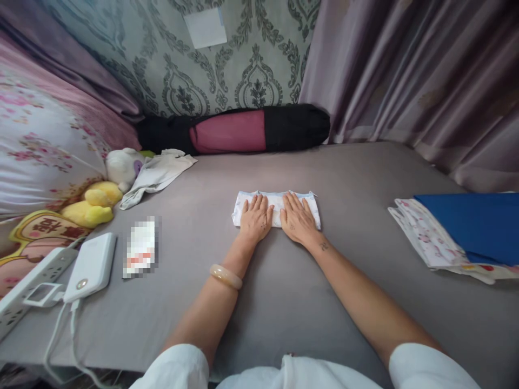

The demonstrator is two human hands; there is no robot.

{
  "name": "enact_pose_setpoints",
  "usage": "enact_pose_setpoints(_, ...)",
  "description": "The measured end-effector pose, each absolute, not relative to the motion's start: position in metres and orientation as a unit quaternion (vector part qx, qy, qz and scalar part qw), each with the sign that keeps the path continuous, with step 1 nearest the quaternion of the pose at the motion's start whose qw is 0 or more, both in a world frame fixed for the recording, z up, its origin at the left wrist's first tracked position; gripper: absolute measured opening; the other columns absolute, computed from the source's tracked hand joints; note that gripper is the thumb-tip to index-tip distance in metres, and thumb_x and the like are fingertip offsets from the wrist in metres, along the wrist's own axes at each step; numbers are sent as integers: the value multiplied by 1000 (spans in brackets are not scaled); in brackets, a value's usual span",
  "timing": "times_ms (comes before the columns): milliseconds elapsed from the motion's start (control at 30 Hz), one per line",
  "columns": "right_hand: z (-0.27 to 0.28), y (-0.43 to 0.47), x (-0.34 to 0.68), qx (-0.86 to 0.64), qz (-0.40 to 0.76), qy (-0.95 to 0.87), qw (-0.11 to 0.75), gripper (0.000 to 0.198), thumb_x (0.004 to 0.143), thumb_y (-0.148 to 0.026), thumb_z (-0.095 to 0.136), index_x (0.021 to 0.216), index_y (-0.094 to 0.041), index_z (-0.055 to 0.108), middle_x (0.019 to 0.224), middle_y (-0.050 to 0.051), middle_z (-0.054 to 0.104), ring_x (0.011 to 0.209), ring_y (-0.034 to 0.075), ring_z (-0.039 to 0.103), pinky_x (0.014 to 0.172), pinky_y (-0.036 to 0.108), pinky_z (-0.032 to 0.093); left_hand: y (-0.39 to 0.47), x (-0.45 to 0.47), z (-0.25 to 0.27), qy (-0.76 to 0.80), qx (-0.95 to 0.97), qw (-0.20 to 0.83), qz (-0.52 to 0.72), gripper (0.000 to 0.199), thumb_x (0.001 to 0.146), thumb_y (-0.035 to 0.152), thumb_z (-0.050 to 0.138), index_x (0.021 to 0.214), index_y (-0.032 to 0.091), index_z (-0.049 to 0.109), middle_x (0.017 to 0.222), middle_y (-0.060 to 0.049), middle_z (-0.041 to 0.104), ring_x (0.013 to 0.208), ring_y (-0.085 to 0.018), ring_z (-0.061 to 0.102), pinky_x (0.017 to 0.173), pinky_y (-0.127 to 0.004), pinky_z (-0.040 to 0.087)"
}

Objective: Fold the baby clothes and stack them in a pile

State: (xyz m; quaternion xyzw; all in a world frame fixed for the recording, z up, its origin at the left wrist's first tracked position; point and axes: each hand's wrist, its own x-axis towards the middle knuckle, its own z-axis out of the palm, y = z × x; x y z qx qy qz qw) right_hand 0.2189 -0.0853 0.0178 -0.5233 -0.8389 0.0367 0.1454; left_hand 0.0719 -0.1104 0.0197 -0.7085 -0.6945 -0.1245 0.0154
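Observation:
A white folded cloth [277, 203] with a pale blue edge and faint print lies flat on the grey sheet [344, 173], in the middle of the head view. On its left half rests my left hand [256, 217], palm down with fingers stretched out. My right hand [298, 218] lies flat on the right half in the same way, a little apart from the left. Both palms cover much of the cloth, so most of its print is hidden.
At right sits folded blue fabric [474, 221] on printed cloth [430, 232]. To the left are a white power bank [91, 265] with cables, a power strip [36, 289], plush toys [87, 208] and a crumpled light cloth [160, 173]. A long black-and-pink bag [229, 131] lies along the wall.

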Motion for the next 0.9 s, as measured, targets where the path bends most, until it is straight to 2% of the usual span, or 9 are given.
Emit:
enact_pose_setpoints(333,12,-84,220,-536,28,-833,135,59,97,-30,23,147,0,34,155,17,31,145,26,24,118,45,13,-110,70,19,-720,-687,18,-99,57,101,39,19,143,9,42,151,-15,40,142,-26,33,117,-47,22)
enact_pose_setpoints(567,14,-85,222,-555,10,-822,126,58,97,-29,25,146,1,34,155,17,31,145,27,24,118,47,11,-110,66,19,-729,-674,52,-113,55,101,35,17,141,10,46,148,-13,44,142,-26,34,118,-47,21)
enact_pose_setpoints(900,16,-84,224,-562,11,-821,95,59,98,-30,23,147,0,33,155,16,29,144,26,24,118,46,14,-110,63,18,-737,-668,26,-98,55,100,35,21,143,9,43,150,-14,40,141,-27,34,117,-48,24)
